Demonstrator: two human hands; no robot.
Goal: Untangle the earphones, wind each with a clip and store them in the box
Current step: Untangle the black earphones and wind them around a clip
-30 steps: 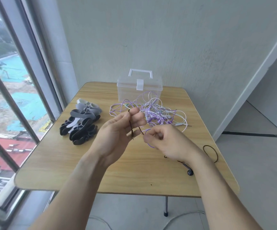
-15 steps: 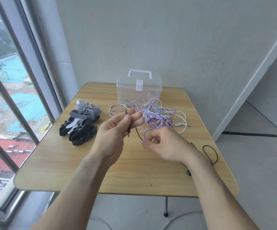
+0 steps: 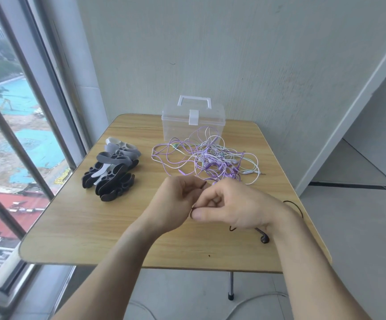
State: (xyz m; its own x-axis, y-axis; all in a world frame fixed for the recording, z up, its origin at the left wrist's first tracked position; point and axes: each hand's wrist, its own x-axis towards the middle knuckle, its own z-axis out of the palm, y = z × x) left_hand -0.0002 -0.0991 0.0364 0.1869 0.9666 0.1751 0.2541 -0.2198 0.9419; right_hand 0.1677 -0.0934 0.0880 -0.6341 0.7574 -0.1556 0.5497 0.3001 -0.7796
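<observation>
A light wooden surface (image 3: 71,227) with rounded corners stands against a pale wall, a tall window along its left edge. At the far edge sits a clear plastic box with a white handle and latch (image 3: 193,122), lid closed. Just before it sprawls a tangle of purple and white earphone cords (image 3: 207,159); left of that lies a heap of black and grey winder clips (image 3: 112,169). Bare wood stretches along the near edge. Above the middle, the left hand (image 3: 175,204) and right hand (image 3: 233,207) touch, each grip pinching a thin black earphone cord (image 3: 263,236), whose earbud lies near the right edge.
</observation>
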